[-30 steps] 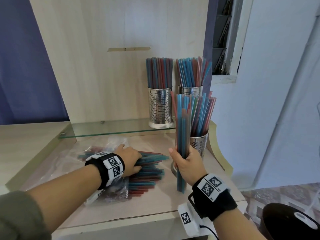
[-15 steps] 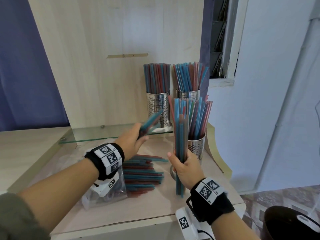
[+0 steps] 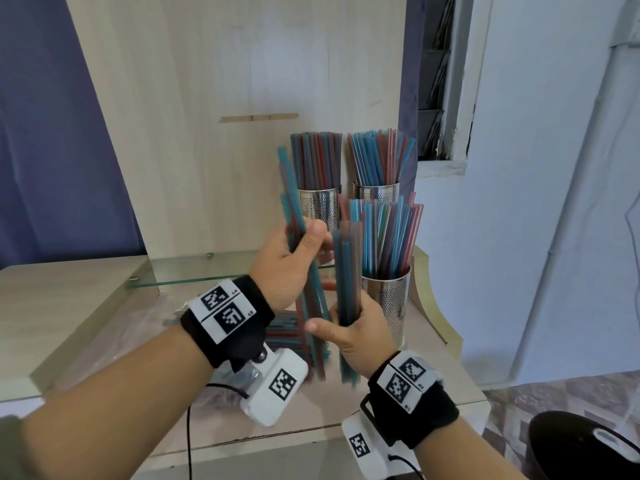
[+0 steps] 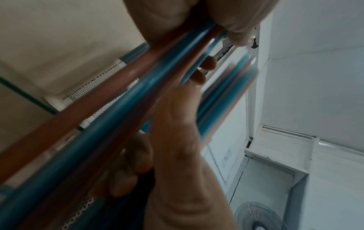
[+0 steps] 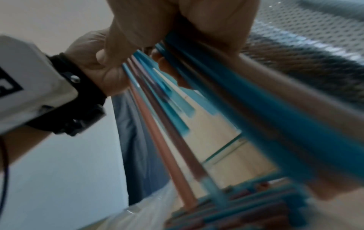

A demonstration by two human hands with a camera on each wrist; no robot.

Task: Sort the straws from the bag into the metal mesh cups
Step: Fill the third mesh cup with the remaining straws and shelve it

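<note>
My left hand (image 3: 292, 261) grips a small bunch of blue and red straws (image 3: 294, 209), held nearly upright beside my right hand. My right hand (image 3: 349, 329) grips a second upright bundle of straws (image 3: 346, 268), thumb sticking out to the left. Both bundles show close up in the left wrist view (image 4: 138, 87) and the right wrist view (image 5: 246, 96). The near metal mesh cup (image 3: 389, 303) stands just right of my right hand, full of straws. Two more mesh cups (image 3: 320, 209) (image 3: 375, 194) stand behind it. More straws (image 3: 282, 327) lie on the plastic bag (image 3: 173, 313) below my hands.
A glass shelf (image 3: 194, 271) juts from the tall wooden back panel (image 3: 242, 81). The tabletop's front edge (image 3: 277, 441) runs below my wrists. A white wall (image 3: 536, 202) rises at the right, and a dark round object (image 3: 585, 445) sits on the floor at lower right.
My left hand picked a bunch of straws off the pile, lifted it and swung it upright next to the right hand's bundle. The right hand stayed put with its bundle.
</note>
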